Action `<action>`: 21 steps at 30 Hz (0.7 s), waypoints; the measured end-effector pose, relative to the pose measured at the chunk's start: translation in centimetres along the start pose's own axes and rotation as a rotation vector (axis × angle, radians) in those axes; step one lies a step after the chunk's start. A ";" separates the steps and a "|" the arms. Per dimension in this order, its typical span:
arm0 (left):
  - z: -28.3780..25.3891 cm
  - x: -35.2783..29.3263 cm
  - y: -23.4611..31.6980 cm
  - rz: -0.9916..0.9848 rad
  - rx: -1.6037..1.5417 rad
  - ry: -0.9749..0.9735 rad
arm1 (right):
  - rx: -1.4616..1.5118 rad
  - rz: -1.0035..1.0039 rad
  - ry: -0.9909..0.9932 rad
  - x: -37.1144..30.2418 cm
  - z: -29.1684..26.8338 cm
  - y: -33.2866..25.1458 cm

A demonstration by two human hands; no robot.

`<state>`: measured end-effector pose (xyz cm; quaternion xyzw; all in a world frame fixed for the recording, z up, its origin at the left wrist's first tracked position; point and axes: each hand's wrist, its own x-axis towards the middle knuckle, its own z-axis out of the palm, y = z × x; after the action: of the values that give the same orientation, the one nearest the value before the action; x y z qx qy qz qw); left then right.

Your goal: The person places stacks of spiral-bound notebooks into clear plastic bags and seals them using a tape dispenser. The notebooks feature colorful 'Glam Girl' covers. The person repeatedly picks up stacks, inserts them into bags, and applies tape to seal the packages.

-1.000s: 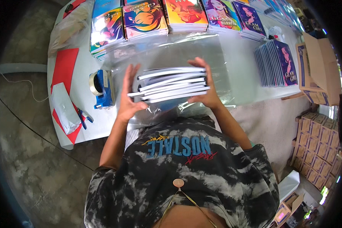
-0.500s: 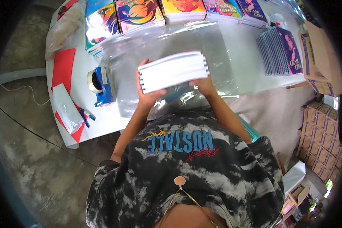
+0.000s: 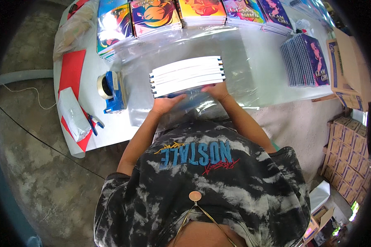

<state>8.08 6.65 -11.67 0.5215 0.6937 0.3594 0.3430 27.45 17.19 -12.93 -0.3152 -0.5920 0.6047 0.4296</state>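
Note:
A small stack of spiral notebooks (image 3: 187, 76) stands on edge in front of me, white page edges facing up and dark wire coils at both ends. My left hand (image 3: 165, 104) grips the near left corner, its thumb along the near face. At the near right side, my right hand (image 3: 217, 90) holds the same stack with its thumb against the near cover. The other fingers of both hands are largely hidden by the notebooks. Beneath lies a clear plastic sheet (image 3: 235, 61) spread over the white table (image 3: 272, 66).
Piles of colourful notebooks (image 3: 156, 16) line the far side. A blue tape dispenser (image 3: 116, 92) stands left, near red sheets (image 3: 72, 70), a plastic-wrapped white bundle (image 3: 73, 113) and blue-handled snips (image 3: 95, 123). Right are a notebook stack (image 3: 303, 59) and a cardboard box (image 3: 348, 70).
My left hand has shifted from the stack's left end to its near corner, and my right fingers have left the far edge. The notebooks have tilted slightly, showing separate page blocks.

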 end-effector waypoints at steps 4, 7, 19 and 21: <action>-0.2 0.8 -1.0 0.116 0.090 0.016 | -0.336 0.129 -0.059 -0.2 -0.6 2.3; -1.2 0.2 2.0 0.037 -0.129 0.067 | -0.281 0.128 -0.043 0.6 0.1 -3.2; -2.4 2.7 2.3 -0.504 -0.323 -0.221 | -0.534 0.665 0.068 1.4 0.6 -2.9; -2.1 2.7 1.8 -0.488 -0.236 -0.184 | -0.529 0.593 0.084 1.1 0.8 -3.6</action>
<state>6.58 9.36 -9.35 0.3262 0.7181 0.2956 0.5390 26.81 17.55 -9.12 -0.5966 -0.5926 0.5157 0.1641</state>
